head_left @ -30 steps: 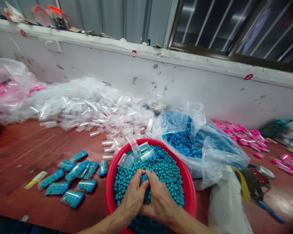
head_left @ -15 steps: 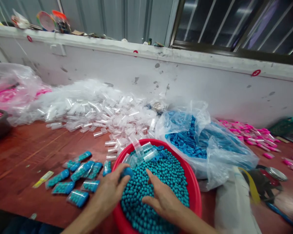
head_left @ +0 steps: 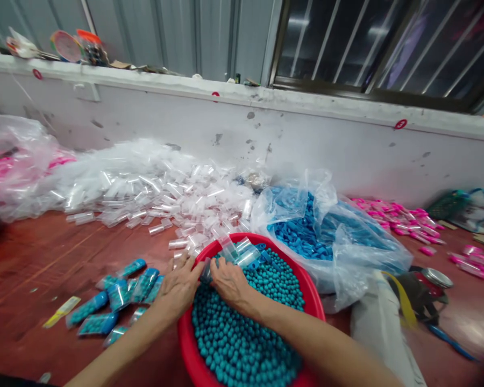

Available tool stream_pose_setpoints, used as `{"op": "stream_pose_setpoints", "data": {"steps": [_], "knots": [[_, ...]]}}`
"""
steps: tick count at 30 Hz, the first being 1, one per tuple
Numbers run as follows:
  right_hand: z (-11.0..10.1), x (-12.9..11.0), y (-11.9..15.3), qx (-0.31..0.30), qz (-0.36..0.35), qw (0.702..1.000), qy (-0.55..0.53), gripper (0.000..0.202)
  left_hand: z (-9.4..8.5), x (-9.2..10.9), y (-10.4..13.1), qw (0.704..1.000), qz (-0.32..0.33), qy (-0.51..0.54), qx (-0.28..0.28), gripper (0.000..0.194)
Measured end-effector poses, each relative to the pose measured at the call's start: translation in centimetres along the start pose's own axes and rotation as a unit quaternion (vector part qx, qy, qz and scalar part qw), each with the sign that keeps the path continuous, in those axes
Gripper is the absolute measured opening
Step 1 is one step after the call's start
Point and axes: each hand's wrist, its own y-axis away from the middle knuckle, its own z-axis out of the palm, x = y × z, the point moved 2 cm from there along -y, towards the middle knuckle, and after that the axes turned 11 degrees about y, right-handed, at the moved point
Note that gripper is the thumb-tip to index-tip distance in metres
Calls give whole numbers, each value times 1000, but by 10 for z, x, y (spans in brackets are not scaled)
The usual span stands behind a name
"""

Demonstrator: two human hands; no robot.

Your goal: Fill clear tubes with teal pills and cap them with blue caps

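Note:
My left hand (head_left: 180, 284) is at the left rim of a red basin (head_left: 319, 301). Its fingers look stretched out and apart, and the thumb points at a clear plastic tube (head_left: 206, 270). My right hand (head_left: 230, 284) reaches into the basin from the right, fingers curled and closed at that same tube; its fingertips are partly hidden. Teal beads (head_left: 242, 344) fill the basin. More clear tubes (head_left: 242, 251) and a few blue caps (head_left: 262, 255) lie on top of them. Bead-filled tubes with blue caps (head_left: 99, 324) lie left of the basin, some behind my left forearm.
A heap of clear tubes (head_left: 193, 201) runs along the wall behind. An open plastic bag of blue caps (head_left: 302, 234) stands behind the basin to the right. Pink pieces (head_left: 399, 217) lie at the right. A white sack (head_left: 381, 328) and a metal-lidded jar (head_left: 435, 279) are nearer.
The blue-capped piece that was in my left hand no longer shows there. That hand has moved up to the rim. My right hand has moved left and up, to the clear tube.

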Motion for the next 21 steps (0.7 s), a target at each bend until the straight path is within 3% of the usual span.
{"op": "stream_pose_setpoints", "data": {"steps": [4,8,11,14,18,21], "knots": [[5,19,6,-8,16,1000,-11,27,9,9,-7,999,19,-18,18,38],[1,37,34,-17,2,998,-53,18,25,33,-3,996,69,37,46,49],[0,43,62,-28,-16,996,-88,12,45,54,2,984,105,141,-18,49],[-4,55,80,-59,-16,991,-119,11,53,70,4,966,87,215,-111,38],[-13,93,76,-62,111,989,-73,20,45,79,-3,942,-29,255,-218,20],[-7,116,60,-68,188,980,-20,24,44,88,-15,917,-88,302,-244,16]]}}
